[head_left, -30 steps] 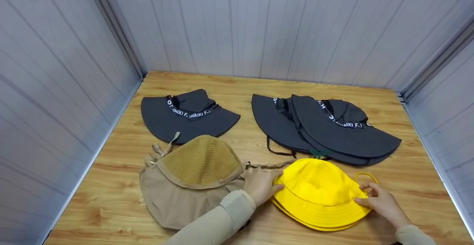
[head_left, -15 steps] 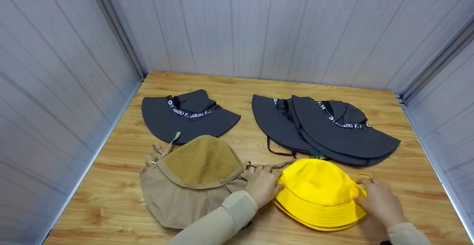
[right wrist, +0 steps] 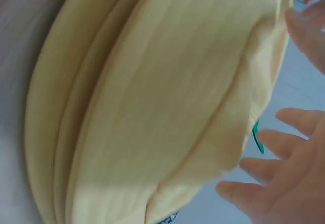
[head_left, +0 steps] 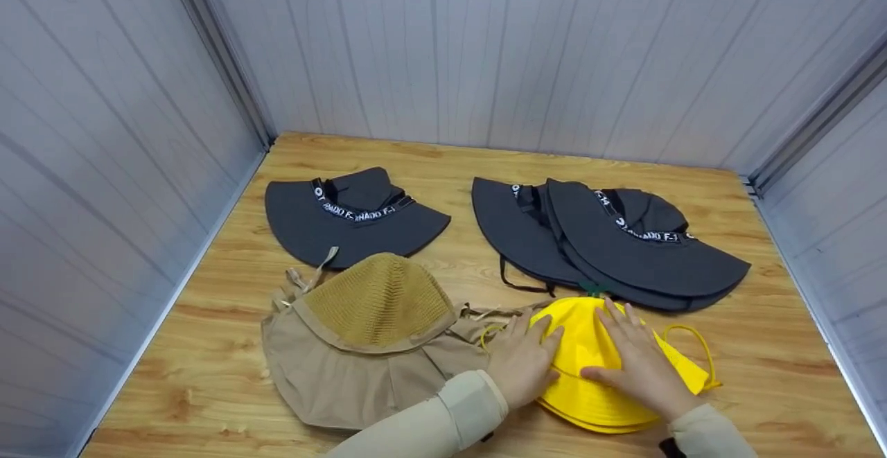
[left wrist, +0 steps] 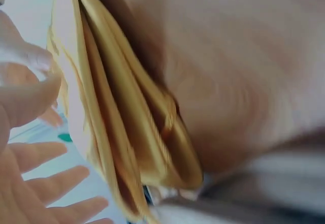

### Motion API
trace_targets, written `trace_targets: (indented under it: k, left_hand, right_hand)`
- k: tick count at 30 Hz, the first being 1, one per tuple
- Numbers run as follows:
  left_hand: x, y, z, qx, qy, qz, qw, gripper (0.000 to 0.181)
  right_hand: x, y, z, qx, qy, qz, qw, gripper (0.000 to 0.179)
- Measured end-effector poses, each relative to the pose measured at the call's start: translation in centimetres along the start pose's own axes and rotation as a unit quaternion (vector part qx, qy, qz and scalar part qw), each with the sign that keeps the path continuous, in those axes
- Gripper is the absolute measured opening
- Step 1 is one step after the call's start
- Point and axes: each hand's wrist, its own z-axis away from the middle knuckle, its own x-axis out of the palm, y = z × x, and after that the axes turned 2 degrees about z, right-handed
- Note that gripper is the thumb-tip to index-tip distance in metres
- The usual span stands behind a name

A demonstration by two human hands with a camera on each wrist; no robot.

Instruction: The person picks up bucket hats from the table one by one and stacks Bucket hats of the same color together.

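A yellow bucket hat [head_left: 575,347], folded flat with its crown away from me, lies at the front right of the table. Its layered brim edges show in the left wrist view, where my left hand [left wrist: 45,188] has its fingers spread. In the head view my left hand [head_left: 523,364] lies over the hat's left side. My right hand [head_left: 641,368] lies over the right part of the crown, fingers straight and spread. In the right wrist view those fingers [right wrist: 264,168] extend beside the crown. Yellow cords show at both ends of the hat.
A tan sun hat [head_left: 346,382] with a woven crown lies left of the yellow one, its tie reaching behind my left hand. One dark grey hat [head_left: 353,226] lies behind it. Overlapping dark grey hats [head_left: 644,250] lie at the back right. Panel walls [head_left: 471,49] enclose the table.
My right hand has left the yellow hat's right edge and moved left onto its crown. My left hand has shifted right onto the hat. The yellow cords show more fully.
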Motion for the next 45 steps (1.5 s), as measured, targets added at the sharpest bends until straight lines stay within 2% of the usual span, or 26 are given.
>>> trace_targets:
  k: [4, 8, 17, 22, 28, 37, 45]
  left_hand:
    - [0.6, 0.5, -0.2, 0.006, -0.005, -0.015, 0.9999, 0.066]
    - [1.2, 0.6, -0.3, 0.014, -0.008, -0.029, 0.9994, 0.065]
    - [1.8, 0.4, -0.8, -0.002, -0.048, -0.025, 0.9985, 0.064]
    - [1.8, 0.4, -1.1, -0.015, -0.074, -0.017, 0.9970, 0.067]
    - [2.0, 0.6, -1.3, -0.025, -0.092, -0.034, 0.9948, 0.069]
    - [1.5, 0.5, -1.5, -0.035, -0.114, -0.028, 0.9925, 0.069]
    - [1.6, 0.6, -1.4, -0.032, -0.103, -0.030, 0.9937, 0.068]
  right_hand:
    - [0.9, -0.1, -0.6, -0.002, -0.008, -0.004, 1.0000, 0.111]
    - [1.3, 0.2, -1.1, 0.005, -0.032, -0.027, 0.9991, 0.112]
    - [1.6, 0.9, -2.0, 0.013, -0.098, -0.068, 0.9928, 0.113]
    - [1.8, 1.3, -2.4, 0.008, -0.141, -0.094, 0.9856, 0.113]
    - [1.9, 2.0, -2.7, 0.007, -0.186, -0.119, 0.9754, 0.112]
    - [1.8, 1.8, -3.2, -0.005, -0.212, -0.118, 0.9702, 0.114]
    - [1.7, 2.2, -3.1, -0.014, -0.224, -0.129, 0.9659, 0.113]
